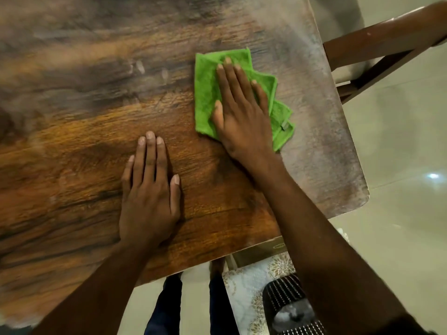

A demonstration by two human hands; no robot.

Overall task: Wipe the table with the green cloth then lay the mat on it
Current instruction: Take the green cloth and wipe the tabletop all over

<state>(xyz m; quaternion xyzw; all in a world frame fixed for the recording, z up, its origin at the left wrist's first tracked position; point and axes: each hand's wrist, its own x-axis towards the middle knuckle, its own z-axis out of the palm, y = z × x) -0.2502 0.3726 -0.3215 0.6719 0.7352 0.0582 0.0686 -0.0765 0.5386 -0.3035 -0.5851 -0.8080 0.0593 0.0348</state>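
The right hand (238, 110) is lying flat on the cloth (208, 93), fingers straight and slightly spread, pressing it onto the surface (72, 105) in the right-centre of the frame. The cloth is folded, its layers fanning out to the lower right from under the palm; its long axis is running from upper left to lower right, roughly along the line of the forearm. The left hand (150, 189) is resting flat on bare wood at lower centre, fingers straight and close together, holding nothing and seeming to steady the body.

The cloth is sitting just left of a pale, dusty-looking band along the surface's right edge (338, 131), so the right hand is much the nearer one for that strip. The edge is near, so a stroke to the right is likely running out of room soon; the wide open room is lying to the left and toward the top of the frame.

Below the near edge, at lower right, a patterned mat (246, 291) is showing, partly hidden by the right arm. A chair (377, 44) is standing at upper right, apart from the surface.
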